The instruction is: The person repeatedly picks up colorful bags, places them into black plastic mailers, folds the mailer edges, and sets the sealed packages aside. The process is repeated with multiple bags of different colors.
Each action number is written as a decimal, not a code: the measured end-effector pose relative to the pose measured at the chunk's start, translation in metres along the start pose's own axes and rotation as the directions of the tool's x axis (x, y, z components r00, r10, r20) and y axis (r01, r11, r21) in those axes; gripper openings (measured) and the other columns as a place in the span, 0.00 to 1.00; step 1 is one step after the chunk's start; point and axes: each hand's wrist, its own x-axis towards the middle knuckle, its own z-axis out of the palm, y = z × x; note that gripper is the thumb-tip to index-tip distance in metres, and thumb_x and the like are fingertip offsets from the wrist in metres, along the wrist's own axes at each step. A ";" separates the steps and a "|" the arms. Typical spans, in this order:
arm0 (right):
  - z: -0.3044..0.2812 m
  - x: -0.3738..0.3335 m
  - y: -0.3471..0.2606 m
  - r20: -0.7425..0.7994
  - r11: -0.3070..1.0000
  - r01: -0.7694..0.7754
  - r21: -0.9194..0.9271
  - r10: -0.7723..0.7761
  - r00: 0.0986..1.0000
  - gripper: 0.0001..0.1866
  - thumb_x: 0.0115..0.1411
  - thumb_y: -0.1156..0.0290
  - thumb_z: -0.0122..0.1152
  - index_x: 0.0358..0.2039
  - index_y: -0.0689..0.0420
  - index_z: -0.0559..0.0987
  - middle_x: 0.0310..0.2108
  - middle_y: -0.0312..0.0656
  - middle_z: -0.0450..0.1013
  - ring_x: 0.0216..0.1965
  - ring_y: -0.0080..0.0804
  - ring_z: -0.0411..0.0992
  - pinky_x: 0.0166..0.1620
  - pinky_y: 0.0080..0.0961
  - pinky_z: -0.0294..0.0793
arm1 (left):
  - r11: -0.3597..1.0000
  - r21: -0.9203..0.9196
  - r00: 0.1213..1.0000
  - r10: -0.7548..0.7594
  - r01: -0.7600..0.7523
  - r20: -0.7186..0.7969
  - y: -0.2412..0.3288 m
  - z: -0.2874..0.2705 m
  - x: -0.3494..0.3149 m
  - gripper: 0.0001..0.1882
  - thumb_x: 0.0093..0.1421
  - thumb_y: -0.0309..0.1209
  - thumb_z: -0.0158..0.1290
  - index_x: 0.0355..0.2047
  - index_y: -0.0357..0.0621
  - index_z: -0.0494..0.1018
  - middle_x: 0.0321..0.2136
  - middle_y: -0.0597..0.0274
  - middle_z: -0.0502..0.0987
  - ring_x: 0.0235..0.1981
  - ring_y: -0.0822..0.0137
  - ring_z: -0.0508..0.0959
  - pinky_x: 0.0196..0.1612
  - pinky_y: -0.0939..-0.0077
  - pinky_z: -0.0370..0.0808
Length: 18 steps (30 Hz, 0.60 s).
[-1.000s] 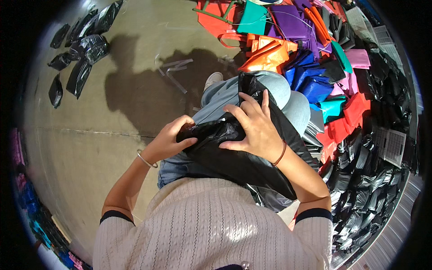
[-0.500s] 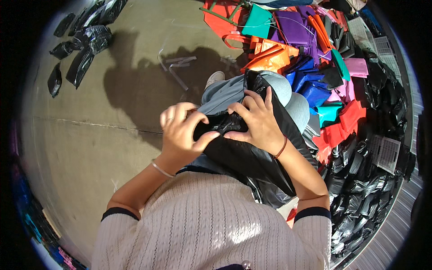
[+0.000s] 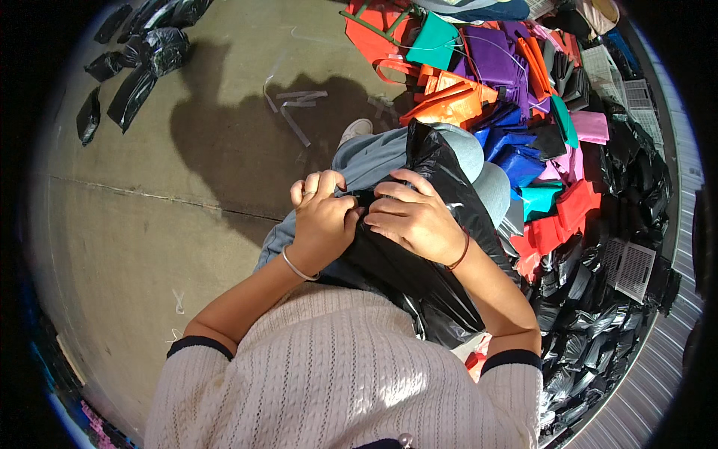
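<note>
Across my lap lies a black plastic bag (image 3: 441, 295), shiny and creased, its far end rising to a point between my knees. My left hand (image 3: 324, 221) has its fingers curled in on the near-left part of the bag, with thumb and forefinger pinched at the plastic. Close beside it, my right hand (image 3: 413, 215) is bent over the same part, fingers closed on the film. The two hands almost meet. What the fingertips hold beneath them is partly hidden, and I cannot see inside the bag.
To the right spreads a heap of folded bags, with orange (image 3: 452, 97), purple (image 3: 490, 56), blue (image 3: 520, 161) and red (image 3: 557, 224) ones. Beyond them are many black plastic packets (image 3: 580, 337) and a pale plastic crate (image 3: 630, 268). More black packets (image 3: 134, 93) lie at the far left on the concrete floor (image 3: 134, 247).
Both hands were spread around the bag's opening; now their fingers have closed on the plastic and the hands have drawn closer together. The opening no longer shows.
</note>
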 end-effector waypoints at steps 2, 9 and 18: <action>0.000 -0.001 -0.001 0.011 0.999 -0.045 0.030 0.045 0.999 0.07 0.54 0.65 0.67 0.31 0.53 0.83 0.35 0.30 0.77 0.45 0.29 0.72 0.58 0.36 0.61 | 0.999 0.007 0.999 0.032 -0.032 -0.016 -0.001 0.000 0.000 0.05 0.47 0.30 0.64 0.22 0.47 0.77 0.37 0.62 0.71 0.44 0.59 0.70 0.49 0.62 0.58; 0.002 -0.002 0.000 0.012 0.995 -0.078 0.064 0.077 0.997 0.08 0.54 0.65 0.68 0.32 0.54 0.84 0.34 0.31 0.79 0.41 0.29 0.71 0.55 0.34 0.62 | 0.988 -0.135 0.991 0.060 -0.077 -0.123 -0.018 -0.015 0.002 0.13 0.54 0.39 0.63 0.30 0.46 0.73 0.33 0.61 0.73 0.37 0.56 0.74 0.44 0.62 0.68; 0.003 -0.001 -0.002 0.001 0.994 -0.086 0.063 0.086 0.996 0.07 0.53 0.66 0.69 0.31 0.54 0.84 0.35 0.30 0.79 0.41 0.28 0.70 0.54 0.33 0.62 | 0.973 -0.127 0.978 0.202 -0.194 0.057 -0.038 -0.012 0.018 0.13 0.60 0.38 0.57 0.25 0.43 0.70 0.22 0.56 0.74 0.24 0.53 0.76 0.26 0.63 0.72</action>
